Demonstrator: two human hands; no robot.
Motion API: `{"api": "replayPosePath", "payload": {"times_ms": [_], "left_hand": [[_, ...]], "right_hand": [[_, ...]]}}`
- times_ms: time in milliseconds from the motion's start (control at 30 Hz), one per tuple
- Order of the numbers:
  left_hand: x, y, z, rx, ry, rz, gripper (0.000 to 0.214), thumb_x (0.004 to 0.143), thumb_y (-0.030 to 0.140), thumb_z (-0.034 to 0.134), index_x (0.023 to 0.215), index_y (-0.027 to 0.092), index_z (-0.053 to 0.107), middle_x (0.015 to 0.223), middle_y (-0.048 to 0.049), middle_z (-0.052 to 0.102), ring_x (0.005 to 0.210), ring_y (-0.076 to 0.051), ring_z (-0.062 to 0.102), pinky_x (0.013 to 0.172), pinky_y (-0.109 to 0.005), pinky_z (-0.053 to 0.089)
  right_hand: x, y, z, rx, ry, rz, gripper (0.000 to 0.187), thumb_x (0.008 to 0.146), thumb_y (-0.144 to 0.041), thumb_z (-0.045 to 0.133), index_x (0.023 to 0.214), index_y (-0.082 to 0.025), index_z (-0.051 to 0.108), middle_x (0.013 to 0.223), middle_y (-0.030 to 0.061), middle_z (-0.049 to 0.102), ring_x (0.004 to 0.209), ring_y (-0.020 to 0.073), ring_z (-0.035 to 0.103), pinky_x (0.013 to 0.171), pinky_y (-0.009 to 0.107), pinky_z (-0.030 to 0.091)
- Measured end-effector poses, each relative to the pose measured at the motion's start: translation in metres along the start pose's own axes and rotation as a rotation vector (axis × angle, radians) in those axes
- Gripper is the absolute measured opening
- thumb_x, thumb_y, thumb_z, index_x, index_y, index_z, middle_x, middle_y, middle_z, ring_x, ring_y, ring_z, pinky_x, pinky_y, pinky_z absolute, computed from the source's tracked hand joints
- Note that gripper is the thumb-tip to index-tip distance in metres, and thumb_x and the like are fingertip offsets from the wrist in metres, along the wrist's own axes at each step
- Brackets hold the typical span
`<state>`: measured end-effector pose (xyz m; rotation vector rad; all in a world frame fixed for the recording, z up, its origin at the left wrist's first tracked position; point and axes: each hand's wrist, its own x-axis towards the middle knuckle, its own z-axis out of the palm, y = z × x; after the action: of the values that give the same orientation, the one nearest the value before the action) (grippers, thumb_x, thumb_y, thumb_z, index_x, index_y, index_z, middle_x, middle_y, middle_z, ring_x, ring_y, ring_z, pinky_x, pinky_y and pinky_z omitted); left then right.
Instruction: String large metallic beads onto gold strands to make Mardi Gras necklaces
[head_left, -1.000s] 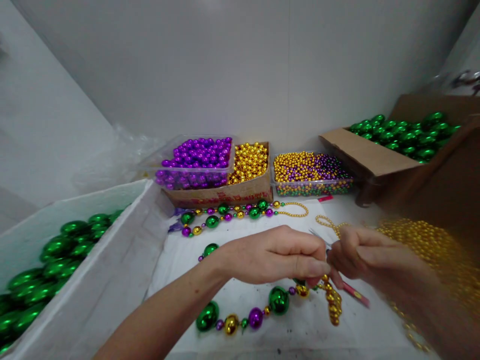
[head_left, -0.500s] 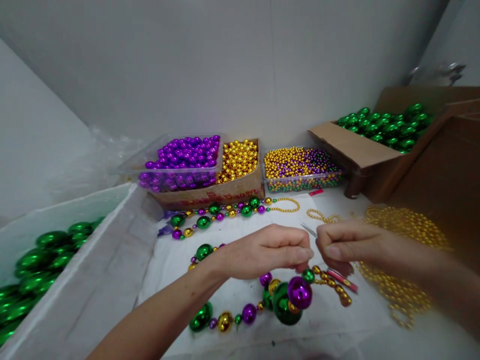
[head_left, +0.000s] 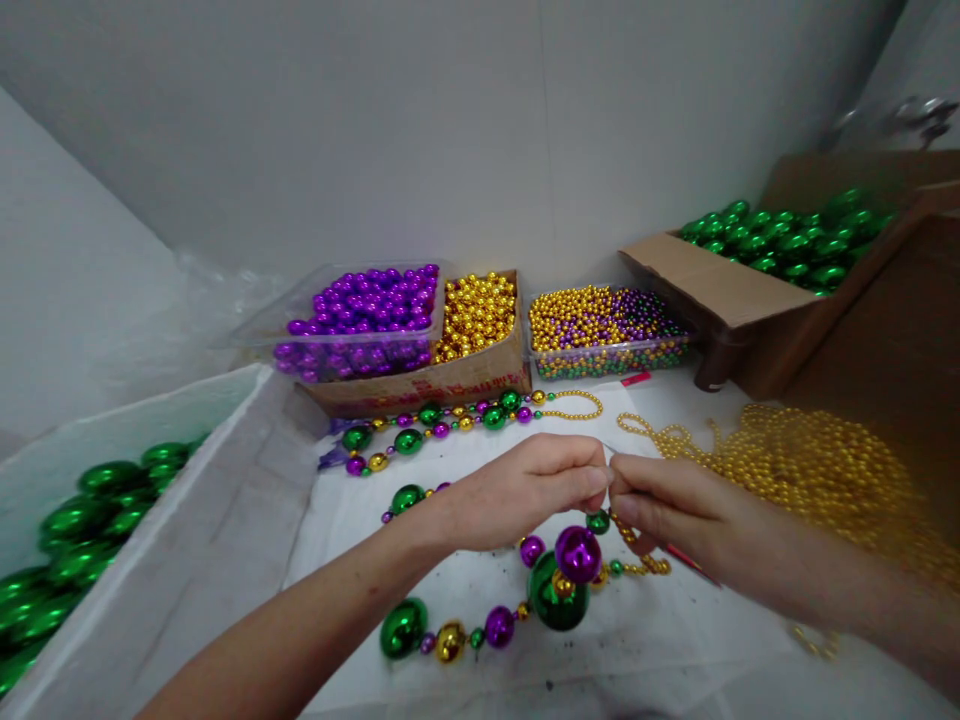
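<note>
My left hand [head_left: 525,490] and my right hand [head_left: 675,515] meet fingertip to fingertip above the white table sheet [head_left: 645,640], both pinched shut on the end of a bead strand [head_left: 525,600]. The strand carries large green, purple and gold balls and hangs below my fingers, trailing left along the sheet. A thin metal needle tip shows between my fingers. A red-handled tool [head_left: 686,560] lies under my right hand. A finished strand [head_left: 450,420] lies further back.
At the back stand a tub of purple balls [head_left: 360,320], a carton of gold balls [head_left: 476,315] and a tray of small mixed beads [head_left: 600,325]. Green balls fill a white box [head_left: 82,520] at left and a cardboard box [head_left: 787,250] at right. Gold bead chains [head_left: 817,470] are heaped at right.
My hands have drawn together until the fingertips touch. The strand's large green and purple balls were lifted and gathered under my fingers. The view shifted slightly.
</note>
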<state>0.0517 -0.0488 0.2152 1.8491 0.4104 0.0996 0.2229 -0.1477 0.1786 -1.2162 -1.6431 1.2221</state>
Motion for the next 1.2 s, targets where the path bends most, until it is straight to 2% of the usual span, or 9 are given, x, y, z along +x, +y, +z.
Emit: {"api": "replayPosePath", "payload": {"times_ms": [133,267,367,433,567,733,933,1033,1200], "left_hand": [[0.002,-0.020,0.002,-0.280,0.044,-0.044,0.027,0.087,0.033,0.051,0.068,0.015,0.048,0.058,0.0060,0.040,0.053,-0.007,0.035,0.062,-0.022,0.038],[0.001,-0.044,0.011,-0.523,0.164,-0.017,0.030,0.085,0.037,0.053,0.066,0.017,0.043,0.054,0.0087,0.033,0.048,-0.006,0.027,0.073,-0.030,0.044],[-0.006,-0.044,0.018,-0.321,0.221,-0.017,0.029,0.089,0.038,0.047,0.070,0.017,0.046,0.059,0.0054,0.040,0.053,-0.008,0.036,0.076,-0.031,0.043],[-0.011,-0.033,0.020,-0.053,0.152,0.033,0.028,0.092,0.035,0.042,0.072,0.017,0.049,0.063,0.0032,0.045,0.061,-0.011,0.043,0.086,-0.033,0.041],[-0.011,-0.004,0.019,0.337,-0.191,0.219,0.028,0.094,0.023,0.036,0.070,0.021,0.048,0.067,0.0009,0.051,0.069,-0.014,0.047,0.099,-0.035,0.033],[0.003,0.002,0.012,0.441,-0.394,0.227,0.029,0.093,0.027,0.039,0.065,0.022,0.045,0.065,-0.0012,0.052,0.068,-0.016,0.047,0.077,-0.029,0.042],[0.013,-0.002,0.001,0.154,-0.384,0.047,0.028,0.093,0.032,0.040,0.070,0.018,0.048,0.069,0.0001,0.050,0.065,-0.011,0.045,0.061,-0.023,0.038],[0.015,0.008,-0.008,0.034,-0.317,-0.004,0.027,0.092,0.033,0.043,0.069,0.017,0.047,0.066,0.0017,0.045,0.061,-0.009,0.041,0.057,-0.022,0.036],[0.016,0.014,-0.023,-0.239,-0.060,0.037,0.026,0.088,0.035,0.051,0.070,0.016,0.048,0.060,0.0053,0.034,0.052,-0.007,0.034,0.054,-0.022,0.040]], "right_hand": [[0.000,0.007,-0.004,0.012,0.072,-0.023,0.031,0.093,-0.039,0.051,0.068,-0.020,0.050,0.066,-0.0012,0.048,0.065,0.0131,0.043,0.057,0.026,0.035],[0.004,0.030,-0.007,0.441,0.108,0.051,0.030,0.090,-0.039,0.054,0.068,-0.019,0.048,0.063,-0.0026,0.044,0.060,0.0119,0.040,0.069,0.030,0.042],[0.006,0.044,-0.003,0.781,0.099,0.095,0.027,0.089,-0.034,0.056,0.069,-0.019,0.046,0.060,-0.0055,0.036,0.054,0.0095,0.033,0.076,0.036,0.044],[0.008,0.048,-0.001,0.844,0.102,0.086,0.027,0.089,-0.032,0.056,0.068,-0.018,0.046,0.060,-0.0059,0.034,0.052,0.0086,0.029,0.068,0.029,0.042],[0.009,0.047,-0.002,0.839,0.052,0.084,0.024,0.088,-0.028,0.057,0.068,-0.017,0.048,0.058,-0.0050,0.034,0.051,0.0087,0.027,0.048,0.021,0.025],[0.006,0.047,-0.005,0.836,-0.041,0.119,0.026,0.087,-0.030,0.057,0.067,-0.017,0.048,0.057,-0.0045,0.037,0.050,0.0080,0.032,0.047,0.021,0.026],[0.002,0.039,-0.010,0.723,-0.122,0.088,0.025,0.089,-0.031,0.057,0.070,-0.016,0.051,0.058,-0.0025,0.047,0.054,0.0093,0.048,0.052,0.021,0.041],[0.010,0.023,-0.019,0.738,-0.172,0.093,0.023,0.088,-0.033,0.058,0.072,-0.018,0.052,0.058,-0.0045,0.043,0.049,0.0092,0.045,0.046,0.024,0.048],[0.030,-0.017,-0.031,0.389,0.064,-0.051,0.031,0.084,-0.040,0.062,0.066,-0.018,0.050,0.062,-0.0037,0.042,0.049,0.0093,0.049,0.042,0.022,0.048]]}}
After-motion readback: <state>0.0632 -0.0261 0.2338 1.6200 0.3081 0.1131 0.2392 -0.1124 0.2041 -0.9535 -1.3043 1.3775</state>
